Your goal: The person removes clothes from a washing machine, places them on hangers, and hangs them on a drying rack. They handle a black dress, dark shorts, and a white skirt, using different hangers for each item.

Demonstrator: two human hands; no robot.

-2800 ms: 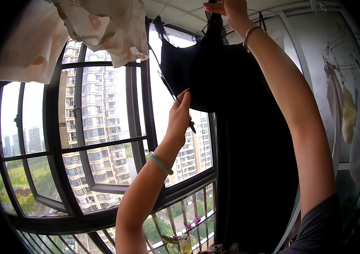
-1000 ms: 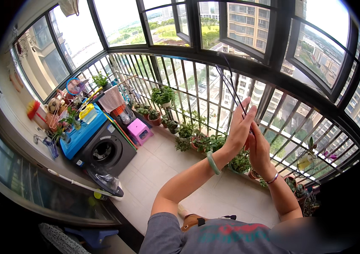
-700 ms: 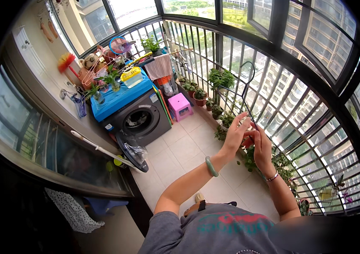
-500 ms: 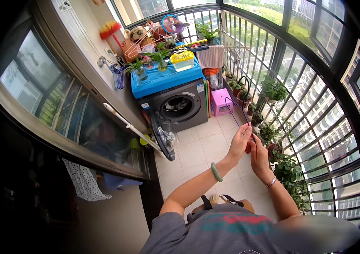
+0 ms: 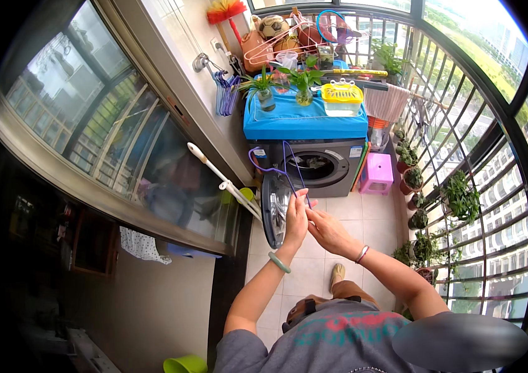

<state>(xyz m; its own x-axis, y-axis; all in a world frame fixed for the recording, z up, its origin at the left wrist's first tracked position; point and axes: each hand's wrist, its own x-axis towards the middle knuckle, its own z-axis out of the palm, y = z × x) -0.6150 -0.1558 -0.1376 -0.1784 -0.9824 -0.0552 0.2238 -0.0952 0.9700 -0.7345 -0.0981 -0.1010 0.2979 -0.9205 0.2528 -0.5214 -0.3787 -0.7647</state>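
Note:
A purple clothes hanger (image 5: 271, 170) rises from between my hands, its thin frame tilted up and to the left in front of the washing machine (image 5: 261, 149). My left hand (image 5: 297, 221) is closed around the lower part of the hanger, a green bangle on its wrist. Pressed up against it, my right hand (image 5: 332, 233) has its fingers closed at the same end of the hanger; its fingertips are partly hidden. Behind the hands, the machine's round door (image 5: 275, 211) hangs wide open, and some laundry shows inside the drum (image 5: 317, 166).
A blue cover (image 5: 301, 126) on the machine bears vases of plants and a yellow-lidded box (image 5: 342, 99). Several hangers (image 5: 225, 93) hang on the wall. A white pole (image 5: 214, 171) leans at left. A pink stool (image 5: 377, 174) and potted plants (image 5: 412, 180) line the right railing.
My view has turned, so the machine appears farther right. Both hands have moved left with the hanger, from beside the plants to before the open machine door.

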